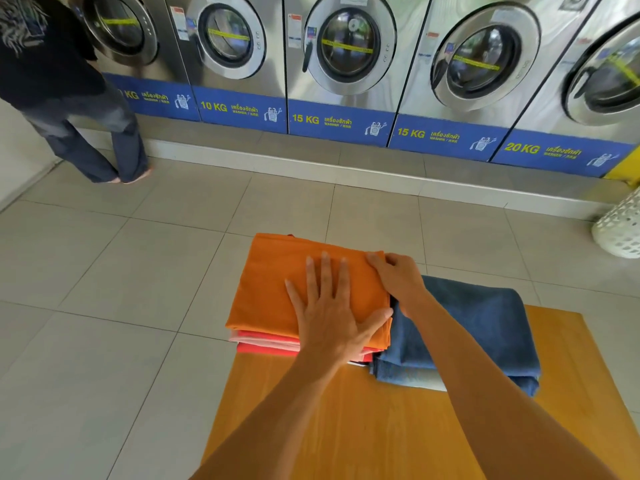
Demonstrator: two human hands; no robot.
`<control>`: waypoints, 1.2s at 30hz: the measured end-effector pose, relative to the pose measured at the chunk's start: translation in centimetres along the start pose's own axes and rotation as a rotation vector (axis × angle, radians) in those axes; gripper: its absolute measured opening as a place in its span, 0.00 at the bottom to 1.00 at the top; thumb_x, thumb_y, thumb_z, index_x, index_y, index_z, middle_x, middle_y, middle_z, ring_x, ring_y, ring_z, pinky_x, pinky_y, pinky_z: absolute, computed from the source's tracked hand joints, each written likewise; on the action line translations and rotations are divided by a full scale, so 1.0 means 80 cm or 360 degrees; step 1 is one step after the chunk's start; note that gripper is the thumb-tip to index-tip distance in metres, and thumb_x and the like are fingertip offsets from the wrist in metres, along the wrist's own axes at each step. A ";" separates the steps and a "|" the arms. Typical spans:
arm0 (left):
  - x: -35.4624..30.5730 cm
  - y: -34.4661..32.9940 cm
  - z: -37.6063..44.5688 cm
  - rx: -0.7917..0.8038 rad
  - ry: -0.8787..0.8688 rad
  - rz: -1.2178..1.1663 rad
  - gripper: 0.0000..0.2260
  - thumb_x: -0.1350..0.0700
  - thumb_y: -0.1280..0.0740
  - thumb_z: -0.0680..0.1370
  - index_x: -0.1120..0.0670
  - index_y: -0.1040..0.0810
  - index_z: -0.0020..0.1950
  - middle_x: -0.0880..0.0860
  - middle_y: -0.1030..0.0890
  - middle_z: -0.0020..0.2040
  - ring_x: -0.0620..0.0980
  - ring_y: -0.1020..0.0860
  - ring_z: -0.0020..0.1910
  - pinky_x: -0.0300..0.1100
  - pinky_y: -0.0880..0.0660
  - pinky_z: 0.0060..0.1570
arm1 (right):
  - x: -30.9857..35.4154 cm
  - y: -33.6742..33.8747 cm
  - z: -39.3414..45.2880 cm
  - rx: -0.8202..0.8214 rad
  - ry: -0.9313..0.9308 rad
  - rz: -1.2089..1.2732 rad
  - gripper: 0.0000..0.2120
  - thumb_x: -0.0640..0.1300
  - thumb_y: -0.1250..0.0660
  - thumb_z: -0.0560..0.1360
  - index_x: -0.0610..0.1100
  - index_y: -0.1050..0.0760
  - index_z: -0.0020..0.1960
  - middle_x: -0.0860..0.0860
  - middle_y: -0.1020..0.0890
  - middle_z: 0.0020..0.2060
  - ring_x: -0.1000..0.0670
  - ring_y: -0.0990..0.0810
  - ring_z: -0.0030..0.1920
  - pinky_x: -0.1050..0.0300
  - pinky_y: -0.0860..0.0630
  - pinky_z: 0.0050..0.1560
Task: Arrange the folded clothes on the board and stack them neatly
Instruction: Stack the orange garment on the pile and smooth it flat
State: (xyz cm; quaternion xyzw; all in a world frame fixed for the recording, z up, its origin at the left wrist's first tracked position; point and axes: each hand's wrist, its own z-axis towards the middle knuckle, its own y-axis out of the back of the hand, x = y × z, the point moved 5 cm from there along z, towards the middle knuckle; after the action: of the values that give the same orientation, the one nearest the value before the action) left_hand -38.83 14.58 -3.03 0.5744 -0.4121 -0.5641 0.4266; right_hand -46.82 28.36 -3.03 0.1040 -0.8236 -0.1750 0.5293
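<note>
A folded orange cloth (277, 282) tops a stack of red and pink folded clothes (263, 344) at the far end of the wooden board (381, 427). My left hand (329, 310) lies flat on the orange cloth, fingers spread. My right hand (398, 278) pinches the orange cloth's right edge, thumb on top and fingers tucked at its side. Beside the stack on the right lies a folded blue denim garment (485, 327), with something pale partly showing under it.
A row of steel washing machines (346, 64) lines the far wall above a raised step. A person in dark clothes (69, 98) stands at the leftmost machine. A white perforated basket (620, 230) sits on the tiled floor (104, 271) at the right.
</note>
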 end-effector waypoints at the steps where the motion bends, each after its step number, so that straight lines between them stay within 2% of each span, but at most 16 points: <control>1: -0.002 -0.001 0.000 0.0019 0.0008 0.0009 0.51 0.19 0.56 0.66 0.49 0.59 0.80 0.54 0.62 0.80 0.58 0.65 0.78 0.69 0.63 0.71 | 0.001 0.001 0.004 -0.0024 -0.0005 0.0040 0.13 0.56 0.30 0.76 0.45 0.18 0.46 0.48 0.16 0.44 0.45 0.18 0.49 0.46 0.19 0.52; 3: -0.003 -0.001 0.000 0.0025 0.0019 -0.0001 0.53 0.18 0.54 0.65 0.49 0.60 0.80 0.54 0.62 0.80 0.59 0.65 0.78 0.69 0.64 0.70 | 0.000 0.001 0.010 -0.0041 -0.0049 0.0144 0.11 0.55 0.28 0.75 0.47 0.17 0.45 0.49 0.15 0.44 0.46 0.18 0.49 0.46 0.19 0.52; 6: -0.002 -0.003 0.002 0.0053 0.0022 0.0021 0.53 0.19 0.55 0.65 0.49 0.60 0.80 0.54 0.63 0.80 0.59 0.65 0.78 0.69 0.64 0.71 | -0.005 0.000 0.017 -0.0105 -0.0085 0.0128 0.11 0.54 0.29 0.76 0.47 0.17 0.45 0.50 0.16 0.41 0.49 0.19 0.45 0.56 0.24 0.40; 8: -0.003 -0.004 0.003 0.0100 0.0036 0.0019 0.53 0.19 0.56 0.65 0.49 0.62 0.80 0.54 0.64 0.80 0.59 0.65 0.78 0.68 0.64 0.71 | -0.009 0.003 0.019 -0.0150 -0.0099 0.0117 0.13 0.55 0.30 0.76 0.45 0.17 0.45 0.50 0.18 0.38 0.49 0.22 0.41 0.58 0.28 0.35; 12: -0.004 -0.005 0.006 0.0145 0.0034 0.0004 0.53 0.19 0.56 0.65 0.49 0.64 0.79 0.54 0.65 0.80 0.59 0.67 0.78 0.68 0.64 0.70 | -0.006 0.007 0.024 -0.0145 -0.0080 0.0010 0.18 0.57 0.31 0.76 0.41 0.17 0.45 0.47 0.17 0.39 0.46 0.20 0.40 0.53 0.22 0.37; 14: -0.002 -0.006 0.007 0.0148 0.0041 -0.0012 0.53 0.19 0.55 0.65 0.49 0.64 0.80 0.54 0.65 0.80 0.59 0.66 0.78 0.68 0.65 0.70 | -0.005 0.012 0.027 -0.0139 -0.0080 0.0002 0.20 0.58 0.31 0.77 0.39 0.18 0.46 0.42 0.16 0.41 0.43 0.18 0.41 0.48 0.17 0.43; 16: 0.000 -0.005 0.009 0.0183 0.0026 -0.0054 0.53 0.19 0.53 0.65 0.49 0.65 0.79 0.54 0.65 0.80 0.59 0.67 0.77 0.67 0.68 0.70 | 0.000 0.020 0.024 -0.0166 -0.0058 -0.0003 0.20 0.56 0.33 0.78 0.38 0.18 0.48 0.39 0.15 0.46 0.41 0.16 0.45 0.44 0.16 0.48; 17: 0.003 -0.003 0.010 0.0208 0.0020 -0.0089 0.53 0.19 0.52 0.66 0.50 0.65 0.79 0.54 0.66 0.79 0.58 0.68 0.77 0.67 0.69 0.70 | 0.006 0.026 0.019 -0.0214 -0.0009 -0.0046 0.20 0.55 0.35 0.79 0.36 0.19 0.49 0.38 0.15 0.45 0.42 0.16 0.44 0.44 0.17 0.49; 19: 0.011 0.006 0.012 0.0223 0.0007 -0.0182 0.50 0.22 0.51 0.70 0.51 0.63 0.80 0.53 0.65 0.80 0.56 0.67 0.77 0.63 0.70 0.71 | 0.023 0.040 0.003 -0.0386 0.0164 -0.0229 0.22 0.53 0.40 0.82 0.34 0.22 0.46 0.39 0.18 0.38 0.46 0.21 0.37 0.49 0.20 0.43; 21: 0.021 0.020 0.014 0.0156 -0.0024 -0.0311 0.42 0.29 0.51 0.76 0.54 0.56 0.80 0.53 0.60 0.81 0.55 0.64 0.79 0.61 0.67 0.73 | 0.040 0.047 -0.027 -0.0560 0.0377 -0.0451 0.17 0.50 0.45 0.83 0.40 0.24 0.47 0.48 0.23 0.35 0.49 0.25 0.36 0.53 0.25 0.39; 24: 0.048 0.041 0.022 -0.0087 -0.0010 -0.0343 0.29 0.40 0.52 0.83 0.55 0.46 0.80 0.54 0.50 0.81 0.54 0.57 0.80 0.59 0.59 0.76 | 0.061 0.017 -0.079 -0.0569 0.0738 -0.0646 0.15 0.49 0.46 0.84 0.46 0.23 0.60 0.52 0.19 0.51 0.50 0.21 0.48 0.53 0.25 0.48; 26: 0.075 0.048 0.029 -0.0167 0.0024 -0.0282 0.27 0.42 0.53 0.83 0.54 0.46 0.80 0.54 0.49 0.81 0.54 0.55 0.80 0.58 0.58 0.76 | 0.061 -0.024 -0.095 -0.0448 0.0898 -0.0809 0.17 0.49 0.48 0.85 0.47 0.26 0.66 0.49 0.20 0.62 0.46 0.22 0.61 0.48 0.25 0.59; 27: 0.089 0.046 0.031 -0.0150 0.0010 -0.0251 0.27 0.41 0.54 0.83 0.53 0.48 0.80 0.53 0.51 0.81 0.54 0.55 0.80 0.58 0.59 0.75 | 0.058 -0.047 -0.099 -0.0367 0.0910 -0.0923 0.19 0.50 0.49 0.85 0.46 0.28 0.70 0.48 0.23 0.68 0.45 0.25 0.68 0.45 0.29 0.67; 29: 0.113 0.035 0.029 -0.0060 -0.0100 -0.0144 0.30 0.38 0.59 0.81 0.50 0.50 0.81 0.53 0.54 0.81 0.54 0.57 0.80 0.59 0.59 0.75 | 0.044 -0.081 -0.100 -0.0276 0.0899 -0.1222 0.24 0.54 0.53 0.85 0.45 0.35 0.76 0.47 0.33 0.76 0.46 0.39 0.78 0.46 0.45 0.78; 32: 0.142 0.020 0.027 0.0027 -0.0202 -0.0025 0.31 0.35 0.63 0.78 0.45 0.57 0.80 0.51 0.60 0.81 0.53 0.61 0.79 0.63 0.59 0.74 | 0.026 -0.091 -0.087 -0.0274 0.0800 -0.1476 0.30 0.61 0.59 0.83 0.49 0.42 0.80 0.48 0.44 0.80 0.46 0.51 0.81 0.42 0.58 0.79; 36: 0.164 0.014 0.034 0.0119 -0.0048 -0.0050 0.29 0.35 0.61 0.80 0.42 0.62 0.79 0.49 0.63 0.80 0.53 0.63 0.79 0.64 0.62 0.73 | 0.015 -0.088 -0.076 -0.0212 0.0751 -0.1584 0.32 0.63 0.60 0.82 0.51 0.49 0.81 0.48 0.51 0.81 0.45 0.57 0.81 0.41 0.61 0.78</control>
State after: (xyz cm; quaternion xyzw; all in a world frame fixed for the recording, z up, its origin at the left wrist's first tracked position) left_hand -41.22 1.62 -5.85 0.5878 -0.4301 -0.5636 0.3897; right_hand -41.92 20.43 -2.52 0.4833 -0.5213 -0.4277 0.5583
